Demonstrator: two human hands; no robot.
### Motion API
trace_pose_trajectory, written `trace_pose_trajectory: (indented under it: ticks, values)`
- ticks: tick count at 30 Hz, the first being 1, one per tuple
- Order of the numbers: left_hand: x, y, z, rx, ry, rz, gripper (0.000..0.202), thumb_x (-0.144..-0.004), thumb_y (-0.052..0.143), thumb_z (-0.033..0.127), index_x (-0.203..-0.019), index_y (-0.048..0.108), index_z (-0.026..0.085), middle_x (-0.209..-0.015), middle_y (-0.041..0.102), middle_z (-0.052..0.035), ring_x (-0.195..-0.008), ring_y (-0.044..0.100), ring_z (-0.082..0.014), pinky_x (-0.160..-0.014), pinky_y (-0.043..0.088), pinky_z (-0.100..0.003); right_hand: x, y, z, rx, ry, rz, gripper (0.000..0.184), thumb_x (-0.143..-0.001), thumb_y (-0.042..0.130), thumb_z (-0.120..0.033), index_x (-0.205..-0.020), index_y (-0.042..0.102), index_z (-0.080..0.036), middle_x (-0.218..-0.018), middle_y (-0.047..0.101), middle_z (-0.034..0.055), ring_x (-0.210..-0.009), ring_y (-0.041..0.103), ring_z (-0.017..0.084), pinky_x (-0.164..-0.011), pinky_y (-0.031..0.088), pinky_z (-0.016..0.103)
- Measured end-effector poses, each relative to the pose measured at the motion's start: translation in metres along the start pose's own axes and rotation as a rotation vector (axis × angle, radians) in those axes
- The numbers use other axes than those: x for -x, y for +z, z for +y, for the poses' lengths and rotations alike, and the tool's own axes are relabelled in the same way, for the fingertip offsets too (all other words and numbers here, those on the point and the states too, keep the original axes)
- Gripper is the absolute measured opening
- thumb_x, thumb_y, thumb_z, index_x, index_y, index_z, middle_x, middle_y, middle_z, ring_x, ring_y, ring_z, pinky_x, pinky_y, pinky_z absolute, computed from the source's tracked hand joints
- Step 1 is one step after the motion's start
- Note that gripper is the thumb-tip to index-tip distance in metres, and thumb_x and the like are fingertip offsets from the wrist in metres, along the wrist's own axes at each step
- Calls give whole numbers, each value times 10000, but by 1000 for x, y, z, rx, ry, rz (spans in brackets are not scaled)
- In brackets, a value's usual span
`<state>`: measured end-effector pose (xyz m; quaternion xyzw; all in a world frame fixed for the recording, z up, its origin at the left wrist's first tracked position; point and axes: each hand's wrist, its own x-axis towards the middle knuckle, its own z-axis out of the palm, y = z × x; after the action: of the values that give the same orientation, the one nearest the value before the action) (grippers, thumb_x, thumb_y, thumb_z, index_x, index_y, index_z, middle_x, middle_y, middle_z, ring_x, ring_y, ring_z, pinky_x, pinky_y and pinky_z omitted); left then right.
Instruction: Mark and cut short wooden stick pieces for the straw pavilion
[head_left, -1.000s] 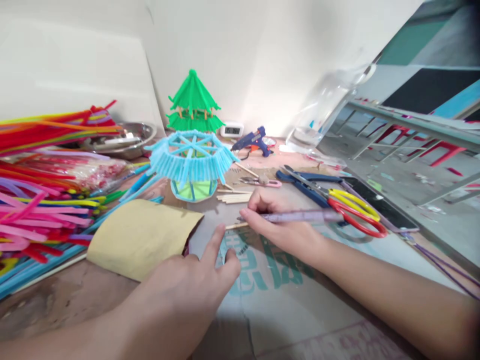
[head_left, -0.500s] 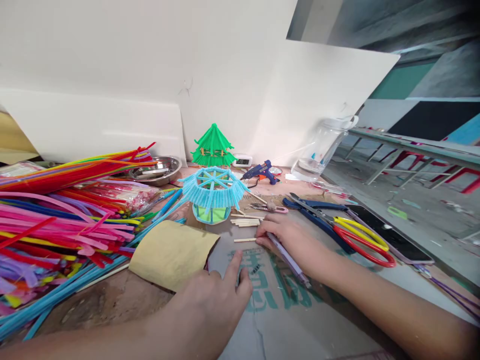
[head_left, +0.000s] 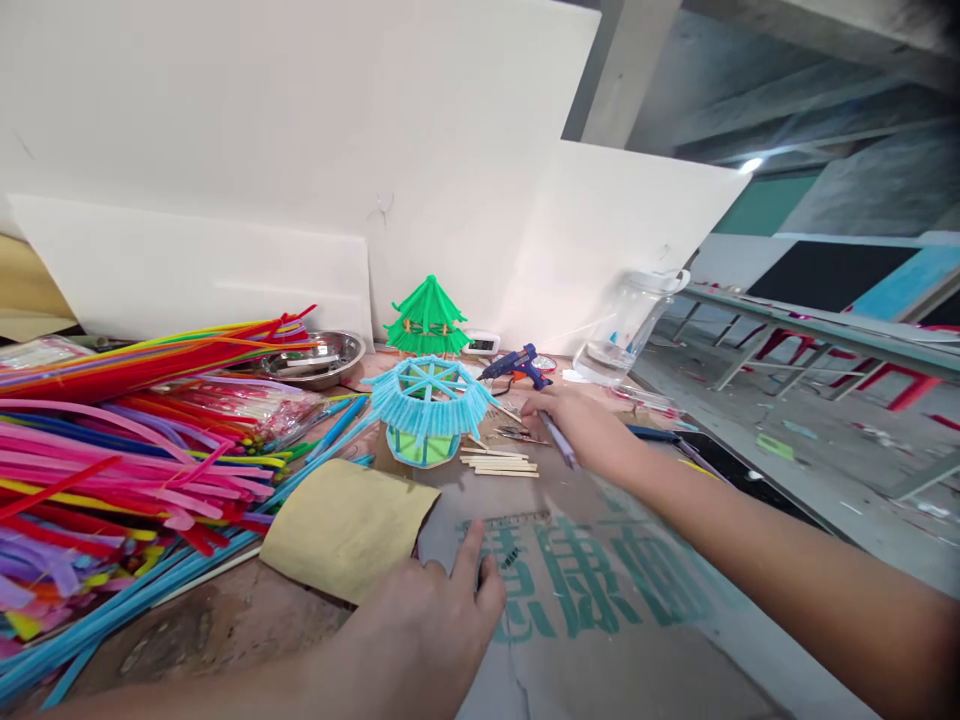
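My left hand (head_left: 431, 625) rests on the printed cardboard sheet (head_left: 600, 600), its fingers spread beside a small clear ruler (head_left: 510, 522). My right hand (head_left: 581, 425) is stretched forward over the table with a pale purple pen (head_left: 559, 440) held in its fingers. It hovers near small scissors (head_left: 517, 433) and a row of short wooden sticks (head_left: 499, 463). A blue pipe-cleaner pavilion roof (head_left: 429, 395) on a green base stands just left of that hand. A green pavilion model (head_left: 426, 318) stands behind it.
A big heap of coloured pipe cleaners (head_left: 127, 440) fills the left side. A tan paper piece (head_left: 345, 530), a steel dish (head_left: 315, 358), a blue glue gun (head_left: 514, 365), a clear jar (head_left: 626, 325) and white boards (head_left: 187, 265) surround the work spot. A phone (head_left: 739, 475) lies under my right forearm.
My right hand has lifted off the cardboard and reached forward towards the small scissors, still holding the pen. The view has tilted upward. My left hand stays in place.
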<state>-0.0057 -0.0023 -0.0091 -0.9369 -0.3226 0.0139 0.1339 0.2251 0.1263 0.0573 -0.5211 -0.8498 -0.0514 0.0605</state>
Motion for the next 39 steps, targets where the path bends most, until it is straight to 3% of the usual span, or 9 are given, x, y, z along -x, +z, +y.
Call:
trace_pose_trajectory:
  ticks: [4, 8, 11, 14, 21, 26, 29, 32, 39]
  values:
    - [0, -2, -1, -1, 4, -15, 455, -945, 430, 318, -1339, 541, 120, -1438, 465, -256, -551, 697, -226, -406, 513, -348, -31, 2, 9, 50, 122, -72, 254, -758, 636, -86, -986, 727, -149, -903, 738, 119, -832, 679, 264, -673, 425, 283]
    - [-1, 3, -3, 27, 12, 43, 450, -980, 335, 320, -1315, 544, 105, -1416, 489, -263, -545, 695, -213, -401, 496, -342, -58, 17, 8, 61, 168, -141, 113, -788, 656, -166, -858, 741, -141, -748, 732, 133, -679, 674, 260, -551, 374, 278]
    - [-1, 5, -4, 36, 7, 97, 435, -980, 322, 298, -1286, 553, 93, -1405, 500, -270, -574, 705, -223, -397, 489, -339, -69, 28, 8, 43, 139, -140, 109, -799, 637, -160, -832, 738, -137, -767, 733, 143, -669, 667, 250, -536, 348, 277]
    - [0, 1, -4, 47, 6, 80, 437, -962, 363, 304, -1292, 546, 82, -1416, 484, -276, -603, 716, -234, -401, 492, -334, -70, 33, 8, 12, 130, -106, 113, -791, 621, -133, -825, 729, -138, -776, 730, 131, -671, 658, 229, -545, 339, 271]
    - [0, -2, -2, 38, -15, 1, 458, -929, 444, 296, -1340, 533, 115, -1451, 439, -252, -520, 685, -215, -385, 494, -340, -33, 12, 10, -81, 166, 87, 134, -847, 527, -171, -893, 653, -163, -763, 696, 59, -656, 619, 188, -568, 353, 259]
    - [0, 3, 2, 4, -26, 37, 483, -869, 532, 274, -1329, 561, 129, -1421, 477, -257, -501, 667, -217, -383, 485, -342, 20, 8, -7, -183, -25, 176, 55, -816, 553, -155, -812, 593, -193, -721, 628, 12, -652, 567, 167, -615, 382, 257]
    - [1, 4, 3, -16, -29, 40, 505, -853, 545, 243, -1347, 554, 139, -1397, 512, -250, -502, 664, -209, -392, 491, -332, 44, 14, -29, -247, -227, 119, 77, -837, 571, -139, -866, 620, -191, -790, 629, 21, -715, 580, 176, -676, 418, 273]
    - [1, 4, 3, -49, -26, 22, 532, -845, 551, 220, -1372, 539, 146, -1388, 526, -245, -523, 674, -206, -409, 497, -319, 54, 27, -44, -287, -266, 62, 86, -893, 566, -145, -880, 642, -184, -865, 638, 46, -779, 595, 189, -714, 440, 292]
    - [1, -1, -1, -70, 6, -1, 477, -869, 551, 237, -1335, 575, 138, -1382, 521, -248, -515, 678, -198, -417, 485, -303, 52, 56, -36, -533, -317, 130, 145, -971, 557, -226, -999, 693, -184, -914, 596, 65, -866, 579, 197, -757, 459, 302]
